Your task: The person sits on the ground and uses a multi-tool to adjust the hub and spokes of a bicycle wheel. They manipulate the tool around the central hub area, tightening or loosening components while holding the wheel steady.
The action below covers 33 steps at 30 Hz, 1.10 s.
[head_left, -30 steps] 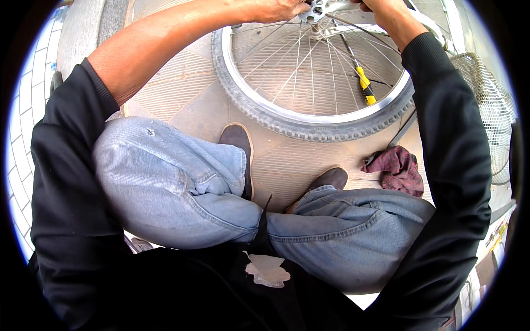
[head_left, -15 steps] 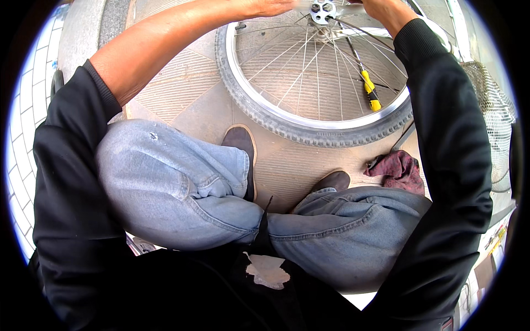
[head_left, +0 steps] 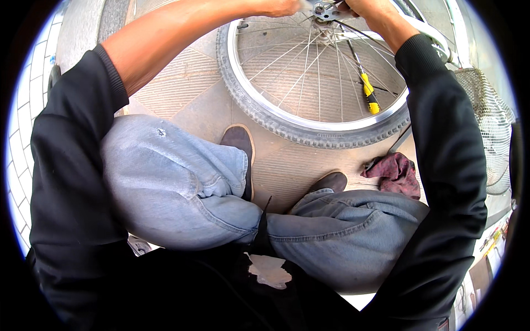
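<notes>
At the top edge, my left hand (head_left: 280, 6) is closed just left of a silver metal piece with round holes (head_left: 327, 10). What it grips is smeared and cannot be made out. My right hand (head_left: 371, 12) reaches in on the other side, fingers curled against the right end of that piece; anything pinched there is hidden. The metal piece sits over the hub of a bicycle wheel (head_left: 339, 139), whose knobbly grey tyre and thin spokes face me. Through the spokes shows a screwdriver (head_left: 369, 91) with a yellow and black handle.
A dark red, stained rag (head_left: 395, 172) lies on the paved floor (head_left: 287, 165) near my right shoe (head_left: 333, 181). Beyond my right arm stands a wire mesh basket (head_left: 488, 124). A white frame tube (head_left: 433, 34) runs behind the right hand. My left shoe (head_left: 238, 143) rests before the tyre.
Both hands sit slightly lower in the picture. My left hand looks more tightly closed, and the metal piece with holes has tilted and looks darker. The wheel and screwdriver stay nearly in place.
</notes>
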{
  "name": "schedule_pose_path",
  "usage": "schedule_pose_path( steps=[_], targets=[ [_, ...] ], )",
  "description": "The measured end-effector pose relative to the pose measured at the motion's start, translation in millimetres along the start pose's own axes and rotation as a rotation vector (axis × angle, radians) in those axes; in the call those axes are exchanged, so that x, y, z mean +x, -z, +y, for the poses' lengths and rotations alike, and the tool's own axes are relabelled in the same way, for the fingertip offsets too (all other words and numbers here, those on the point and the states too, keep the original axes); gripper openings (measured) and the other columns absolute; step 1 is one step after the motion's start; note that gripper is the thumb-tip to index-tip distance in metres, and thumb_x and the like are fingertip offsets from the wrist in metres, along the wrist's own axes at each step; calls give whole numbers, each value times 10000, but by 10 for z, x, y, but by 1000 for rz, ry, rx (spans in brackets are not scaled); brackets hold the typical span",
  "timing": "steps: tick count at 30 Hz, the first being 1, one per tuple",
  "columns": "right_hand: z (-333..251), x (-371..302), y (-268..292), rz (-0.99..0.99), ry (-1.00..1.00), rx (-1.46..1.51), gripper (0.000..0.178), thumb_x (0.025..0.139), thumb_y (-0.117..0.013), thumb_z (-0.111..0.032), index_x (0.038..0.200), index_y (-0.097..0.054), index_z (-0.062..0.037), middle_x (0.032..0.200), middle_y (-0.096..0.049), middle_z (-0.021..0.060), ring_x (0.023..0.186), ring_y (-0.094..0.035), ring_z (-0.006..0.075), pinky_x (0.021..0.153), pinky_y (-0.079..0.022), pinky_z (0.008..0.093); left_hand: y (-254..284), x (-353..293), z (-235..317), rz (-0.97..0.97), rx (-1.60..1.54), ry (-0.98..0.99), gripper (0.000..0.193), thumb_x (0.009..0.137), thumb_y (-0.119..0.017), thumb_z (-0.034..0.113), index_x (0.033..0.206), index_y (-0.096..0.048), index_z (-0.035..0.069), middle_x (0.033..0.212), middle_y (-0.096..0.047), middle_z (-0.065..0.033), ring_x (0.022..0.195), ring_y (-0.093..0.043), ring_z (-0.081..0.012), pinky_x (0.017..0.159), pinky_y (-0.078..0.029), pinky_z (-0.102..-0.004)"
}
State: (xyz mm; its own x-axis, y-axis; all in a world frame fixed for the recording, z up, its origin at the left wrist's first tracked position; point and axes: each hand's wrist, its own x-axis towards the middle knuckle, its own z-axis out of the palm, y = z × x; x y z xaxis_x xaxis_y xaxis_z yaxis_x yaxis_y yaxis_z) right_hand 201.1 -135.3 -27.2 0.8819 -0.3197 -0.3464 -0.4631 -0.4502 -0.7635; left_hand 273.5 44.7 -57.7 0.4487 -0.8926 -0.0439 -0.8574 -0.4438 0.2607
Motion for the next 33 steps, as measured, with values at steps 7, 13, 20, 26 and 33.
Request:
schedule_pose_path(
  steps=[7,13,20,26,33],
  targets=[
    [85,-142,70,-80,47,-72,150,843,-651,-89,887,-719,38,682,-683,99,573,-637,166,516,-488,323,-94,113,-102,12,208,-250,188,821,-607,138,997,-612,71,1023,-582,-151,983,-607,-351,785,-515,-468],
    [46,-274,116,-90,135,-179,168,870,-652,-107,887,-718,47,678,-681,103,576,-647,173,529,-518,329,-50,-68,-142,11,212,-249,220,828,-634,261,919,-603,63,889,-616,-165,840,-632,-372,724,-514,-489],
    [29,-426,154,-106,4,-98,207,907,-631,-133,885,-708,58,657,-667,109,517,-634,172,445,-510,310,160,-135,159,-309,-76,59,345,860,-646,361,920,-659,22,828,-683,-190,769,-674,-330,683,-516,-454],
    [132,-766,25,-309,-9,-99,320,1002,-576,-278,1062,-662,25,868,-676,100,655,-650,110,506,-532,234,125,-165,169,-513,-669,275,346,926,-628,361,906,-679,19,754,-683,-79,629,-649,-143,541,-509,-305],
    [281,-979,-375,-528,-270,339,385,954,-658,-257,1152,-574,62,960,-686,166,700,-702,166,540,-597,247,-33,-225,112,-565,-1004,426,258,980,-548,226,928,-686,14,776,-701,-84,638,-666,-155,541,-529,-284]
  ],
)
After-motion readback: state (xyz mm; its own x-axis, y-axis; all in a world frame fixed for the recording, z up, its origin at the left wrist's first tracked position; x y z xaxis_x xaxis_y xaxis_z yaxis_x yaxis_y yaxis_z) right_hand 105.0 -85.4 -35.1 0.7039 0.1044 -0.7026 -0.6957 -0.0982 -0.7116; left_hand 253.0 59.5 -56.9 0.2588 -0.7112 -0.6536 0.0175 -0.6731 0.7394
